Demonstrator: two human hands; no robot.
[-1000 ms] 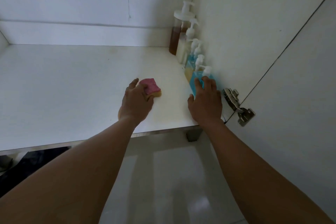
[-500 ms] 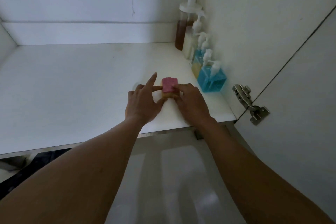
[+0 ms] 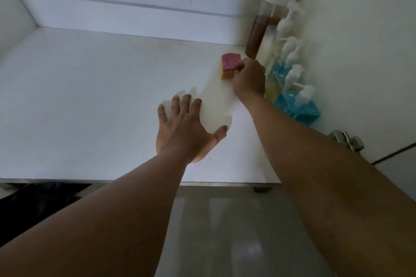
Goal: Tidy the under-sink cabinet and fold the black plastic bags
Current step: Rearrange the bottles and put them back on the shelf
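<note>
The pink-and-yellow sponge [image 3: 229, 65] was gripped at its near edge by the right hand [image 3: 248, 78] on the cabinet floor [image 3: 90, 101], just beside the pump bottles [image 3: 290, 63] lined along the right wall. The left hand [image 3: 186, 128] was pressed flat, fingers spread. Black plastic bags [image 3: 38, 204] were seen below the front edge, so the tidying was judged nearly done and the folding still to do.

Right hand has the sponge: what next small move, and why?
Probably set the sponge down beside the bottles and release: the right hand grips it next to that row along the wall, while the left hand rests flat on the cabinet floor.
</note>
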